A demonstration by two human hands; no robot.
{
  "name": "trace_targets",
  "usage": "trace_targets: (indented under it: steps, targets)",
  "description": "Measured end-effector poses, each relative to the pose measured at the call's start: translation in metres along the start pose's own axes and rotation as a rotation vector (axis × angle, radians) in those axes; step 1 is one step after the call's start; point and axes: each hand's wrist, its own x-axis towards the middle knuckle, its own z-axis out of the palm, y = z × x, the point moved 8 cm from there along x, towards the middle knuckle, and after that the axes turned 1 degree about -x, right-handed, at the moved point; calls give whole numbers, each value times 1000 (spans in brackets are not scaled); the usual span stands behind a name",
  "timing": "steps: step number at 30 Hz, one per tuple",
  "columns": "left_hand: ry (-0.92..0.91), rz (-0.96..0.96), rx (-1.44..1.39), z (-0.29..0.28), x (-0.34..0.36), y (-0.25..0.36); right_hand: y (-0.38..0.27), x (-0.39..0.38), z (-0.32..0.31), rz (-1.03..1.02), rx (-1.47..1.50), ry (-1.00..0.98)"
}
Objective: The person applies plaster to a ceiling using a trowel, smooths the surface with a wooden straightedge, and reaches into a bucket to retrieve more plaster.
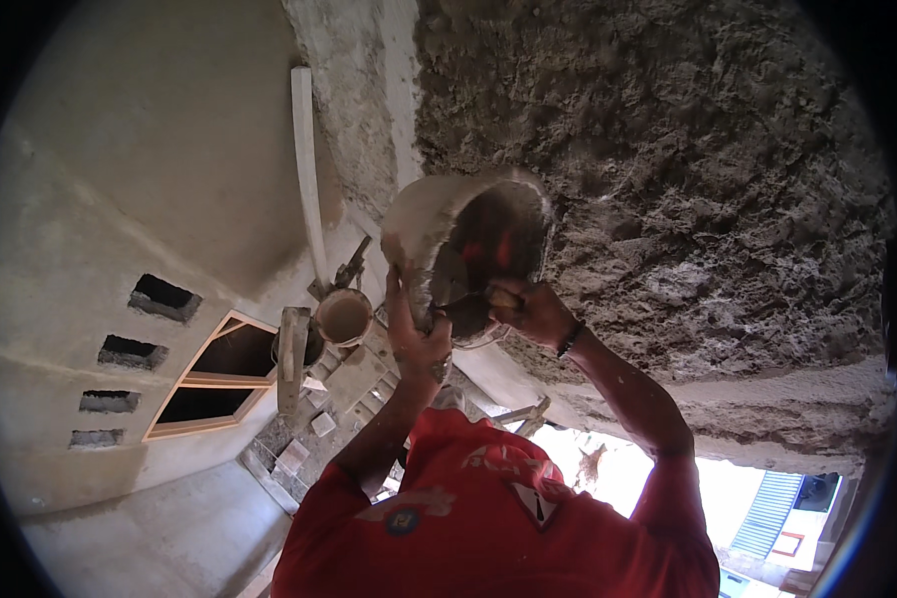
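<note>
A large mortar-smeared bucket (419,221) is tipped on its side in front of me, its mouth turned toward the rough wall. My left hand (421,344) grips the bucket's near edge from the left, fingers up along its side and thumb bent over the rim. In my right hand (540,317) is the wooden handle of a trowel (505,298), closed in my fingers at the bucket's mouth. The trowel's dark blade reaches into the mouth and shows only in part. Reddish patches appear in the bucket's dark inside; what they are I cannot make out.
Coarse dark mortar covers the wall (688,199) at right. A smooth wall (149,130) with several square holes and a wooden window frame (209,380) stands left. Below are another bucket (345,317), a long pale plank (309,169), a short board (291,359) and scattered blocks (323,425).
</note>
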Motion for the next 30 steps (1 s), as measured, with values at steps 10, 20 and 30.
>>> trace_targets:
  steps: [10,20,30]
  targets:
    - [198,-205,-338,-39,8,-8,-102,-21,-88,161,-292,-110]
    - [337,-181,-415,-85,-11,-39,-166,-29,-115,-118,-182,-317]
    - [233,-264,-442,-86,-25,-60,-162,-21,-245,54,-516,398]
